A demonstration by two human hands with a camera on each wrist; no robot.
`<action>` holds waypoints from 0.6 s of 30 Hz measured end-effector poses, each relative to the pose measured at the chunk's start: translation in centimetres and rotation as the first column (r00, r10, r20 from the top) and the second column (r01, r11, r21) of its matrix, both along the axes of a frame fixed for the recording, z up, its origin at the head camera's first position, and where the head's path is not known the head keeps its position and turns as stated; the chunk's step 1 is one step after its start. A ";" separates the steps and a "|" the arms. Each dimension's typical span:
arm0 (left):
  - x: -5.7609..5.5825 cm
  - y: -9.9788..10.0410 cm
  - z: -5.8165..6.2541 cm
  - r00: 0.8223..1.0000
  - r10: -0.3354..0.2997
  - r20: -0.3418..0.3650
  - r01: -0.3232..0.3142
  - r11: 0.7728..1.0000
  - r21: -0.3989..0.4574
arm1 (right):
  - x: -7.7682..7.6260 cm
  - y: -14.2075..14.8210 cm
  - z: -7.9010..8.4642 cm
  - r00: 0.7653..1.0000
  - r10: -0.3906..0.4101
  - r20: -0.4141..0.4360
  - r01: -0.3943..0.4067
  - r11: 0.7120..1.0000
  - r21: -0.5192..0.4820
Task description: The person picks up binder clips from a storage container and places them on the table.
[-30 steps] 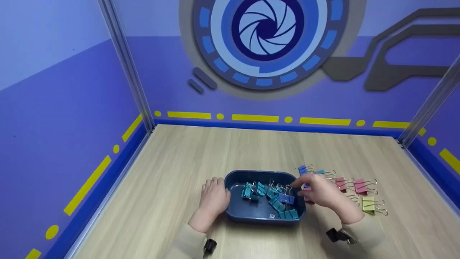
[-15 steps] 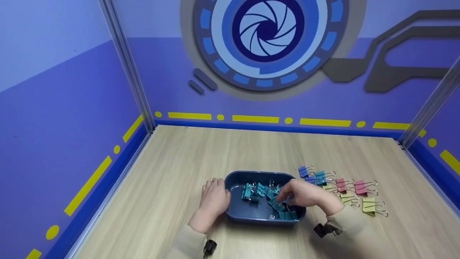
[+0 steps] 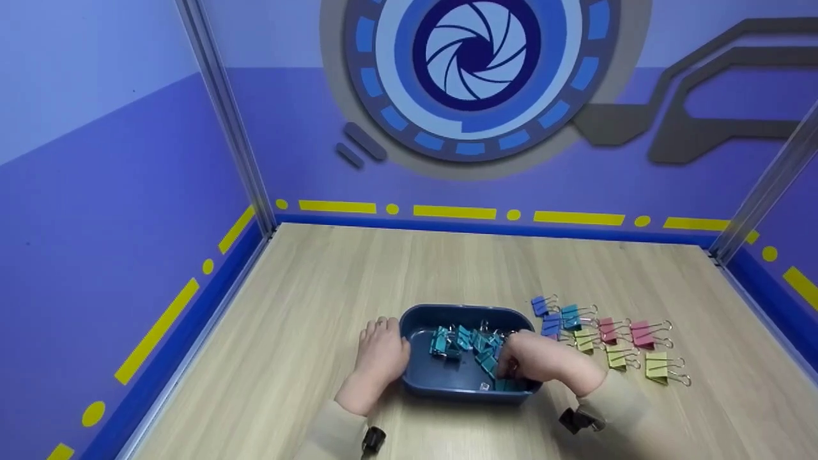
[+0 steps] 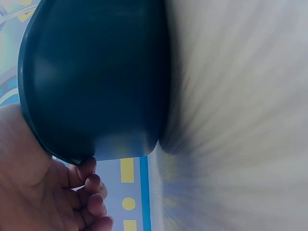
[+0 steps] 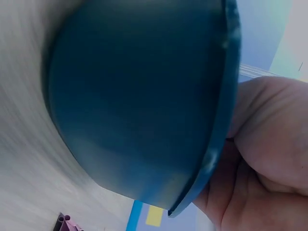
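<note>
A dark blue rectangular tray (image 3: 441, 390) holds several teal binder clips (image 3: 487, 361). My left hand (image 3: 381, 348) holds its left side. In the left wrist view, the fingers curl near the tray's outer wall and the thumb is hidden past the rim. My right hand (image 3: 537, 358) reaches over the right rim, fingers bent down among the clips. Its fingertips are hidden in both views, so whether it pinches a clip cannot be seen. The right wrist view shows mostly the tray's outer wall (image 5: 134, 106) and the palm.
Right of the tray lie binder clips by colour: blue (image 3: 551, 324), teal (image 3: 571, 317), red (image 3: 608, 330), pink (image 3: 641, 334) and yellow (image 3: 656, 367). A pinkish clip (image 5: 70, 224) shows low in the right wrist view. Printed panels wall in the wooden table (image 3: 319, 287).
My right hand has moved from the tray's right rim into the tray, then lower and toward the near right corner. It now covers the blue clip seen there earlier. My left hand has stayed put.
</note>
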State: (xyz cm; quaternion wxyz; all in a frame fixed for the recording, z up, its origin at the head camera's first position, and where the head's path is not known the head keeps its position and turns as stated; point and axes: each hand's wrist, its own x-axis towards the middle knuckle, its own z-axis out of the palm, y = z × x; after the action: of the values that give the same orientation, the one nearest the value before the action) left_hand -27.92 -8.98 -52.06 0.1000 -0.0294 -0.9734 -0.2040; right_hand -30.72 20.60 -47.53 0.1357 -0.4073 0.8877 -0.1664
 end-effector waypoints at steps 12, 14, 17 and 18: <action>0.0 0.0 0.1 1.000 -0.007 0.002 0.007 1.000 0.003 | 0.0 0.2 -0.5 0.995 -0.024 0.094 0.040 0.984 -0.176; 0.0 0.0 0.1 1.000 -0.005 0.002 0.005 1.000 0.001 | 0.1 0.1 -0.7 0.995 -0.038 0.092 0.057 0.977 -0.207; 0.0 0.0 0.1 1.000 -0.005 0.005 0.005 1.000 0.001 | 0.3 0.1 -0.9 0.995 -0.069 0.076 0.085 0.967 -0.242; 0.1 0.0 0.1 1.000 -0.006 0.001 0.006 1.000 0.003 | 0.3 0.0 -1.0 0.994 -0.082 0.068 0.097 0.963 -0.252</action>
State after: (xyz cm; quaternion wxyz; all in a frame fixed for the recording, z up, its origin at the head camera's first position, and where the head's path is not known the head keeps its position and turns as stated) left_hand -27.87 -9.00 -51.96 0.0987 -0.0323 -0.9731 -0.2056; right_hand -30.38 20.62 -48.51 0.0999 -0.3758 0.8722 -0.2968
